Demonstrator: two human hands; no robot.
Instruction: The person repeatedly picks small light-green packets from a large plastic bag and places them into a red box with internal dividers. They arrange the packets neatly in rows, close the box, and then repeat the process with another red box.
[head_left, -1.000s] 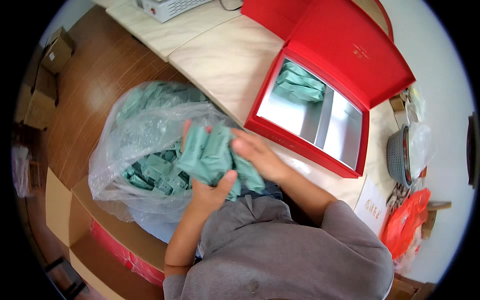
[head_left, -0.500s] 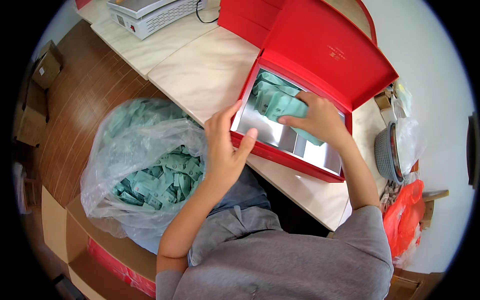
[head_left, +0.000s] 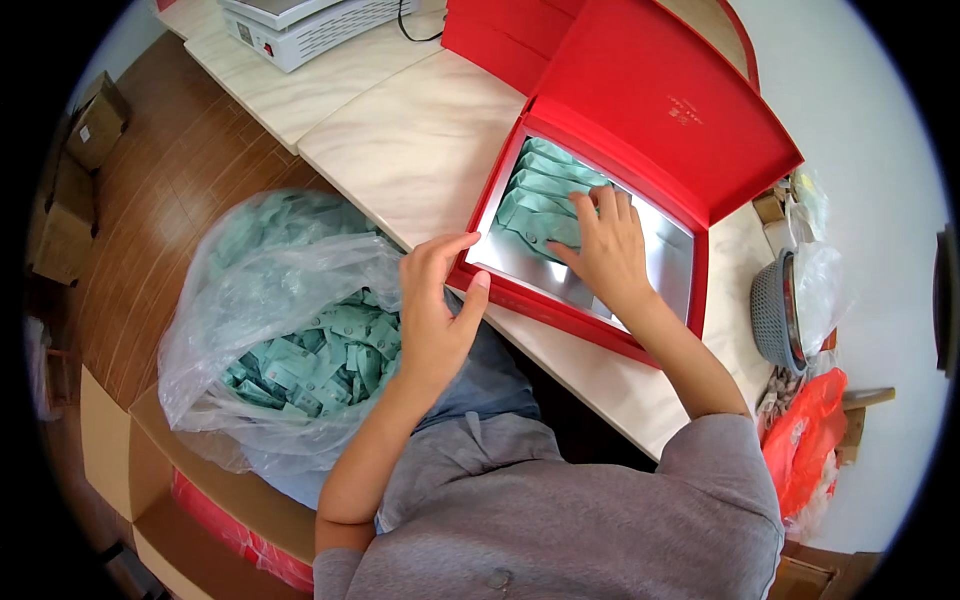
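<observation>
A red gift box (head_left: 590,325) with a silver-lined inside stands with its lid raised on the table. Pale green sachets (head_left: 545,190) lie overlapped in a row along the left part of its inside. My right hand (head_left: 608,250) reaches over this row, thumb and fingers spread apart, fingertips touching the sachets; its underside is hidden. At the box's near left corner, my left hand (head_left: 437,305) rests with thumb and fingers apart, touching the edge. Left of my lap, a clear plastic bag (head_left: 290,275) holds many loose green sachets (head_left: 320,365).
A white, grey-topped appliance (head_left: 310,35) sits on the marbled table (head_left: 390,130) at the far left. On the right are a grey basket (head_left: 775,310) and a red plastic bag (head_left: 805,430). An open cardboard carton (head_left: 150,460) stands below left; more cartons (head_left: 75,220) line the floor.
My right hand has let go of the bunch of sachets, which now lies flatter in a row in the box. Its fingers have spread. My left hand has shifted slightly at the corner.
</observation>
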